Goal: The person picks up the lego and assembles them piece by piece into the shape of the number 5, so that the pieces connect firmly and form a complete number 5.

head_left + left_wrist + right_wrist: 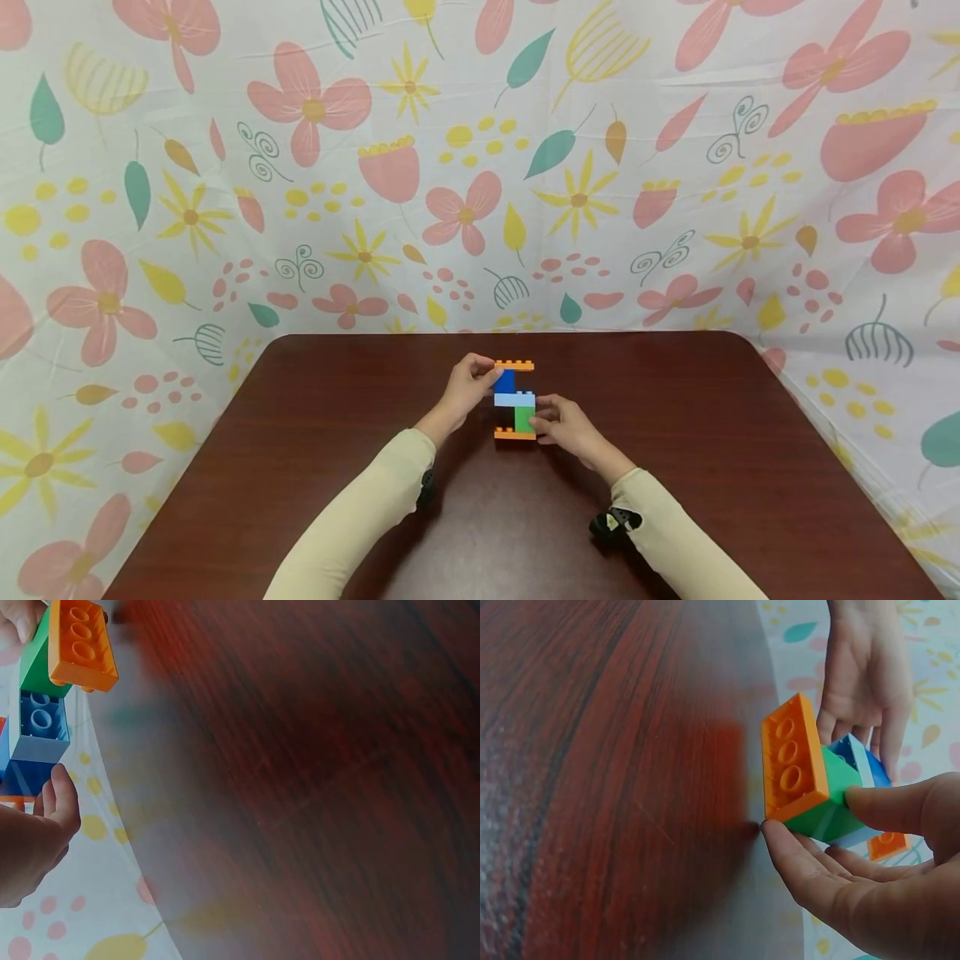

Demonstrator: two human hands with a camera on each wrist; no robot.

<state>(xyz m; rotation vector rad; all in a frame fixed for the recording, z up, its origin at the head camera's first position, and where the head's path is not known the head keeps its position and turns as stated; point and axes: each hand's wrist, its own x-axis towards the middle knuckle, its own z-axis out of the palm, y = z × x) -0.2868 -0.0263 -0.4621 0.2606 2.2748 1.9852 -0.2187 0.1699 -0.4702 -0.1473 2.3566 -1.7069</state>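
Both hands hold one S-shaped stack of toy building bricks. From the top it runs: orange brick (514,366), dark blue brick (504,382), light blue brick (514,400), green brick (524,418), lower orange brick (514,435). At the upper left, my left hand (467,388) grips the dark blue brick, its fingertips just under the top orange one. My right hand (570,429) pinches the green brick between thumb and fingers from the right. In the right wrist view the lower orange brick (793,761) shows its hollow underside, raised above the tabletop.
The dark red-brown wooden table (315,467) spreads out around the hands. Behind it and at both sides hangs a white cloth (480,125) printed with flowers and leaves. A black wrist device (615,523) sits at the right cuff.
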